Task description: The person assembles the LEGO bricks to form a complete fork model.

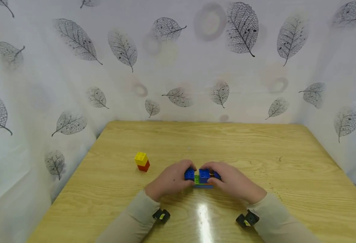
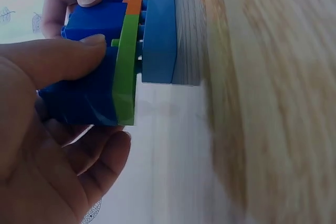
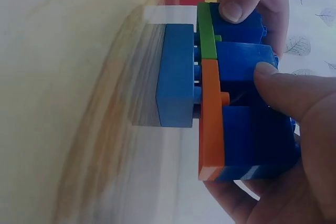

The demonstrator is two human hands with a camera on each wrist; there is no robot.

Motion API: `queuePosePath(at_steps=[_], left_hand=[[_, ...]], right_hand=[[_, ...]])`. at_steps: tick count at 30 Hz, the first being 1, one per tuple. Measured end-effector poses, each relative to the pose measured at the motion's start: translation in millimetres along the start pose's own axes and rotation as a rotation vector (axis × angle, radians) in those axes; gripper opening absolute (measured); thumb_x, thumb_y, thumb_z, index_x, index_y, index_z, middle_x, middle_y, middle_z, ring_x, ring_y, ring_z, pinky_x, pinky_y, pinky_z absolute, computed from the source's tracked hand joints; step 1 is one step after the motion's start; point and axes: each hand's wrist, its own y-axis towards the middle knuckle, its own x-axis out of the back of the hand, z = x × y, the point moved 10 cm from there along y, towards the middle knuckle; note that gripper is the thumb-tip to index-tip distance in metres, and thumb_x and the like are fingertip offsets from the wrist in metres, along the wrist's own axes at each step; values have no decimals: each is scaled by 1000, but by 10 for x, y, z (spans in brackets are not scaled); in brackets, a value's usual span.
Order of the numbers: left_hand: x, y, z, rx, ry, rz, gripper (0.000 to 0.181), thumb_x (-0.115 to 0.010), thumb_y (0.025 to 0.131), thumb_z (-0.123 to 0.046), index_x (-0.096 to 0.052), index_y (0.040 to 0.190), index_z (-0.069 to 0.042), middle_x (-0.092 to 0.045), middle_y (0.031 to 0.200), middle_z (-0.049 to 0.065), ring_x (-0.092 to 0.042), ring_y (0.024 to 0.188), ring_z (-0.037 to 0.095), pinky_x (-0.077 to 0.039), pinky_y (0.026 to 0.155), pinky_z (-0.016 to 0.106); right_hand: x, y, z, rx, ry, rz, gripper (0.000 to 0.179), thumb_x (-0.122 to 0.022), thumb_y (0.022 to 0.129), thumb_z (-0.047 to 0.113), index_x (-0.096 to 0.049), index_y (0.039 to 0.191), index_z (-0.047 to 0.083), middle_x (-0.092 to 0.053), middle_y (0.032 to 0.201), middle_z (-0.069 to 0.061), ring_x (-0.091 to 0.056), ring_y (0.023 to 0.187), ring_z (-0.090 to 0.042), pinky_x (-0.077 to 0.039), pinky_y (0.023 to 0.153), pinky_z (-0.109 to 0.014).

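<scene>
Close to the middle of the table, both hands hold a toy-brick build. My left hand (image 1: 173, 179) pinches the left dark blue brick (image 1: 189, 174) between thumb and fingers; that brick sits on a thin green plate (image 2: 126, 72). The thumb and fingers of my right hand (image 1: 235, 180) pinch the middle dark blue brick (image 3: 244, 61). Another dark blue brick (image 3: 257, 137) stands beside it on a thin orange plate (image 3: 212, 124), partly under the right palm. Beneath the two plates is a lighter blue brick (image 3: 176, 77) on the tabletop, its studs showing in a narrow gap below them.
A yellow brick (image 1: 141, 158) stacked on a red brick (image 1: 143, 166) stands on the wooden table (image 1: 241, 141), left of the hands. White leaf-print cloth (image 1: 184, 67) hangs behind the table and along its sides. Each wrist wears a small black camera.
</scene>
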Motion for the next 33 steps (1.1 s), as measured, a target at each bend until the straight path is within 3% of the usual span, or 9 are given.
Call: queuePosePath(at_steps=[6,12,19,28,33], left_hand=[[-31,10,-18,-6,39,20,39,-77,92,-27,-55,123,-18,-63,112,-5,-59,93,6,-53,81,29],[1,39,-55,-30,88,4,36,-76,93,-26,-54,121,-17,-62,103,-6,-58,84,9,-51,74,28],[-18,45,-41,-14,81,3,38,-76,93,-25,-55,124,-17,-64,112,-4,-59,94,7,-53,83,31],[-47,4,20,28,43,14,37,-76,93,-26,-55,123,-19,-63,115,-5,-59,98,8,-52,90,35],[-52,-12,10,14,39,14,37,-77,93,-25,-55,122,-19,-63,113,-5,-58,97,7,-52,88,33]], right_hand=[[-53,-3,-32,-2,18,10,41,-66,100,20,-53,139,22,-60,128,7,-59,113,-10,-51,91,-39],[-35,23,-24,9,0,-34,36,-67,100,21,-55,134,21,-59,116,10,-59,102,-8,-51,87,-37],[-34,26,6,11,-14,-50,35,-68,98,21,-56,131,18,-59,110,9,-58,94,-7,-52,80,-34],[-70,30,25,4,-9,-21,34,-68,99,23,-56,130,19,-60,112,8,-58,97,-6,-52,82,-34],[-82,23,37,6,-10,-17,34,-68,99,23,-55,130,18,-61,113,7,-58,97,-6,-52,82,-34]])
